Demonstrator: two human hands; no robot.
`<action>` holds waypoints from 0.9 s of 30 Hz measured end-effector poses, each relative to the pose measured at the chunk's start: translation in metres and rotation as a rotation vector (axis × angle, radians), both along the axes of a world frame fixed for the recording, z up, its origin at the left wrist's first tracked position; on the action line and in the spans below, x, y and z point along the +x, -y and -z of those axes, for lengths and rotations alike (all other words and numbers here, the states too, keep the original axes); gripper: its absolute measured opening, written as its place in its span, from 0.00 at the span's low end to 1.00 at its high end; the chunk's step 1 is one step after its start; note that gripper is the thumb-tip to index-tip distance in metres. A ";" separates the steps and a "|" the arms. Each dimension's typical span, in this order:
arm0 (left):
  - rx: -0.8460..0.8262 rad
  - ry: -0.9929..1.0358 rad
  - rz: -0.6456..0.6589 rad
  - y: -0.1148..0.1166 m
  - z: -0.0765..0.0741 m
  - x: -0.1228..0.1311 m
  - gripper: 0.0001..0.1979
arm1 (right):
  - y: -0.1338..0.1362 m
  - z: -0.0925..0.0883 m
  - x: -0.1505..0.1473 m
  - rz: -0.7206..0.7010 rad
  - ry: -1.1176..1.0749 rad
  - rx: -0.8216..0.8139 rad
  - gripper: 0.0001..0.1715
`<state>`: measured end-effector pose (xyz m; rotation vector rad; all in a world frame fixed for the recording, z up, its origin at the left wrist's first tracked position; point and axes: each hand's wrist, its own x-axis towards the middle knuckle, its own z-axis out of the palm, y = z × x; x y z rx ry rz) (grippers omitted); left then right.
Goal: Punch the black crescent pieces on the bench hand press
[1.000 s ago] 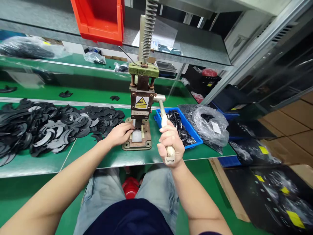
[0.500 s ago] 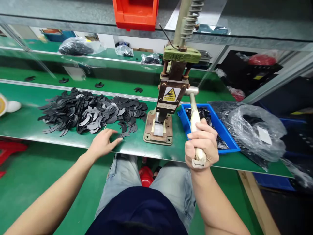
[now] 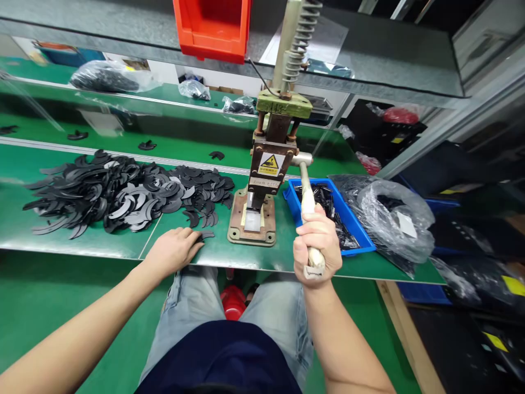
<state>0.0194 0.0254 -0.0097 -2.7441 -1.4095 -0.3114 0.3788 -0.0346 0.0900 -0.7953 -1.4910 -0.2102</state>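
Observation:
My right hand (image 3: 318,245) is wrapped round the pale, worn lever handle (image 3: 308,198) of a hand press (image 3: 268,164). Under the ram, a small light block (image 3: 252,221) sits on the press's rusty base plate (image 3: 266,223). At the bench's front edge my left hand (image 3: 174,251) has its fingertips and thumb closed at one end of a small curved black piece (image 3: 208,234); the other end sticks out toward the press. Just beyond that hand spreads a large heap of curved black pieces (image 3: 135,200). The exact grip under the fingers is partly hidden.
Right of the press stands a blue tray (image 3: 361,241) of small dark parts, with a clear plastic bag (image 3: 410,221) beside it. An orange bin (image 3: 213,33) sits on the shelf overhead. Several black pieces lie along the back strip, one (image 3: 216,155) behind the press.
My left hand has closed its spread finger and thumb at the small curved piece. My right hand keeps its grip on the lever. The whole view has shifted.

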 end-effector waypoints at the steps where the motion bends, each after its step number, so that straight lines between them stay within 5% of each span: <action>1: -0.002 -0.028 -0.010 0.001 -0.002 0.006 0.20 | 0.000 0.000 0.000 0.001 0.002 0.001 0.03; 10: -0.060 -0.178 -0.072 -0.004 -0.011 0.032 0.21 | 0.002 -0.003 0.000 0.012 0.021 -0.009 0.05; 19: -0.286 -0.329 -0.107 -0.020 -0.045 0.034 0.17 | 0.001 -0.003 -0.003 0.013 -0.004 0.007 0.05; 27: -0.272 -0.168 -0.074 -0.028 -0.023 0.017 0.16 | 0.001 -0.001 -0.002 0.027 0.000 -0.003 0.05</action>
